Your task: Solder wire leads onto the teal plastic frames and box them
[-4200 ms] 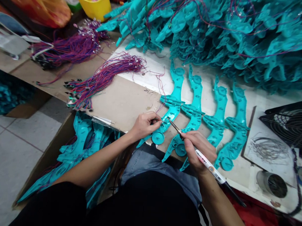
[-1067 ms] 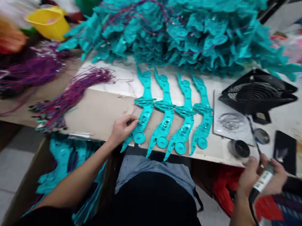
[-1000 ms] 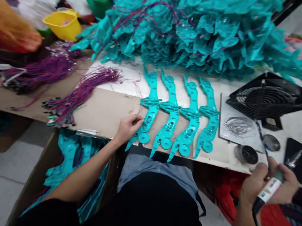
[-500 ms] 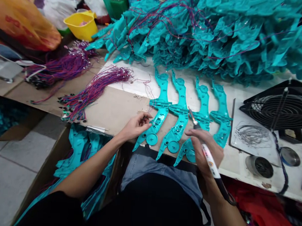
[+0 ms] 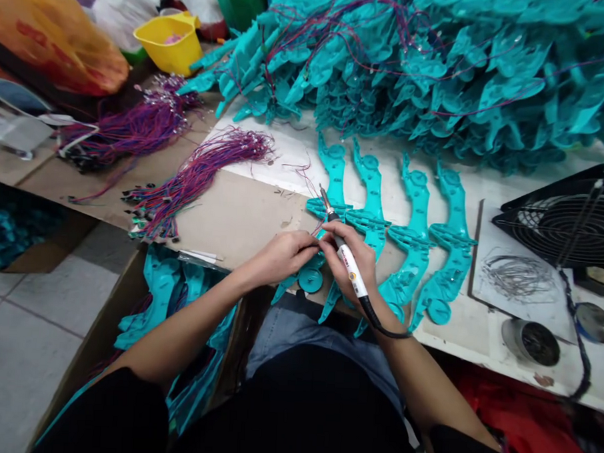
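Note:
My right hand (image 5: pixel 355 254) holds a white and black soldering iron (image 5: pixel 349 260), its metal tip pointing up and away over the leftmost teal plastic part (image 5: pixel 333 178). My left hand (image 5: pixel 287 254) is closed in a pinch above the same part. The fingertips of both hands meet there, and what the left fingers grip is too small to make out. Thin red and purple wires (image 5: pixel 304 170) run toward this spot. To the right, several like teal parts (image 5: pixel 415 211) lie in a row, each with a small disc near its lower end.
Bundles of red and purple wires (image 5: pixel 204 172) lie on the left. A large heap of teal parts (image 5: pixel 438 79) fills the back. On the right are a black fan (image 5: pixel 562 218), a plate with tangled solder wire (image 5: pixel 517 272) and a round tin (image 5: pixel 532 342). A yellow container (image 5: pixel 170 47) stands back left.
My right hand has moved left with the soldering iron, from the middle parts to the leftmost one, and now meets my left hand. The left fingers have come together over the part.

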Demonstrator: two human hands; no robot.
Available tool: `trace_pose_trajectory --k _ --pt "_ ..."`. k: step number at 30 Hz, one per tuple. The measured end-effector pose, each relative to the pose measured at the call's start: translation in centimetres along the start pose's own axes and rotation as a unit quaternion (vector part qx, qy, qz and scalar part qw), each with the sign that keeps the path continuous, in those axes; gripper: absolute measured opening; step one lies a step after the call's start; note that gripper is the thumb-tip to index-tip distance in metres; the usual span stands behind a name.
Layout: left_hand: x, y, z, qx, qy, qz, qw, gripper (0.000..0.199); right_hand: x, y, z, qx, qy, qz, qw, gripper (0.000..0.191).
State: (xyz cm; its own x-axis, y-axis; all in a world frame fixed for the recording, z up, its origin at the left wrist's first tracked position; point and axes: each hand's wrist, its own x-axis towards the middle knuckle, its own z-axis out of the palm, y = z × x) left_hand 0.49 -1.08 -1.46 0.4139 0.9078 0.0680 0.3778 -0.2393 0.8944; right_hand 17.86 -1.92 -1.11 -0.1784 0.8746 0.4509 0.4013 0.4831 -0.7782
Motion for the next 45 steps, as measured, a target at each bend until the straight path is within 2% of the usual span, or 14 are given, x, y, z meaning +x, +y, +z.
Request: trace_pose_trajectory --k 5,9,11,13,15,18,19,21,23,27,32,36,39,45 --pt "0.7 -0.3 -0.1 -0.198 0.032 -0.107 0.974 0.016 0.1 0.4 -0.2 -0.008 0.014 0.004 1.000 0.024" --pt "1.1 -0.4 0.1 -0.212 0.078 -0.165 0.960 0.020 -1.1 -0.3 -2.8 -0.049 0.064 -0.009 0.997 0.030" --pt "0.9 -0.3 0.4 -0.191 0.092 -0.186 0.960 0.024 -2.7 -0.6 -5.7 -0.091 0.109 -0.009 0.990 0.038" --pt "0.7 -0.3 0.6 -0.161 0.094 -0.198 0.962 0.026 -4.7 -0.3 -9.4 -0.156 0.172 0.006 0.973 0.036" --pt "0.5 -0.5 0.6 -0.127 0.090 -0.191 0.969 0.026 -7.0 0.6 -13.4 -0.232 0.260 0.042 0.936 0.026" --pt "0.3 -0.9 0.6 -0.076 0.073 -0.165 0.981 0.024 -10.2 2.7 -19.1 -0.303 0.394 0.108 0.861 0.020" --pt "0.2 -1.1 0.6 -0.060 0.064 -0.158 0.984 0.023 -11.1 3.4 -20.6 -0.311 0.413 0.128 0.846 0.020" --pt "0.0 -1.5 0.8 -0.023 0.053 -0.138 0.989 0.022 -12.5 4.5 -22.5 -0.314 0.410 0.158 0.841 0.019" --pt "-0.3 -1.7 1.3 0.026 0.069 -0.103 0.992 0.020 -13.3 5.0 -23.2 -0.307 0.381 0.167 0.856 0.019" --pt "-0.8 -1.6 2.8 0.139 0.157 -0.017 0.978 0.020 -14.2 4.6 -22.8 -0.289 0.347 0.162 0.877 0.018" --pt "-1.0 -1.0 4.1 0.210 0.219 0.008 0.953 0.019 -14.9 4.0 -22.4 -0.274 0.324 0.165 0.890 0.016" --pt "-1.0 -0.8 4.3 0.217 0.233 -0.008 0.948 0.020 -15.3 3.9 -22.3 -0.259 0.321 0.157 0.898 0.015" --pt "-1.1 -0.6 4.1 0.196 0.226 -0.051 0.953 0.020 -15.4 3.7 -22.2 -0.251 0.340 0.172 0.890 0.016" --pt "-0.7 -0.6 2.9 0.032 0.185 -0.173 0.967 0.017 -15.7 3.6 -22.3 -0.251 0.364 0.197 0.875 0.017"
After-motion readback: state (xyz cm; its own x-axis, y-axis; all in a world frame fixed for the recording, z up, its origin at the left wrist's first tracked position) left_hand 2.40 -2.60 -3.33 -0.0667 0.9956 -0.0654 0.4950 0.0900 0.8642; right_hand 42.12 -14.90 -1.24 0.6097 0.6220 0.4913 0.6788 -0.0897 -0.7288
